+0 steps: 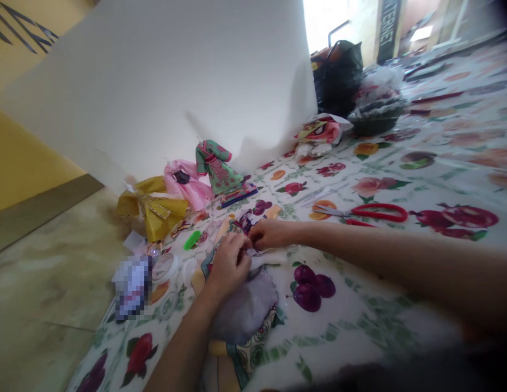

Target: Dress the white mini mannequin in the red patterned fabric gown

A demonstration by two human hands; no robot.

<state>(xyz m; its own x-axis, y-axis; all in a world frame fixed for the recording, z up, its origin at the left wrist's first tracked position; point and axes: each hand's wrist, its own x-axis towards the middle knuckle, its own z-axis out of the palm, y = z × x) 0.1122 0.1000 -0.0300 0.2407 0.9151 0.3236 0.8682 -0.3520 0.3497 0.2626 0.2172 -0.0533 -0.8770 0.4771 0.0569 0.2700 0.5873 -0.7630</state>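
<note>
A small patterned cloth piece (245, 219) with purple, teal and cream parts lies on the table in front of me. My left hand (231, 260) and my right hand (264, 234) meet over it, fingers bent and nearly touching. Both hands pinch at the cloth; the exact spot between the fingertips is too small to make out. A greyish-white rounded fabric (253, 305) lies just below my left hand, with a patterned border (259, 348) along its lower edge.
Red-handled scissors (376, 212) lie to the right. Small yellow (157, 209), pink (191, 185) and green (217, 166) dresses stand by the white wall. A green oval item (192, 239) sits left of my hands. A black bag (338, 79) stands at the back.
</note>
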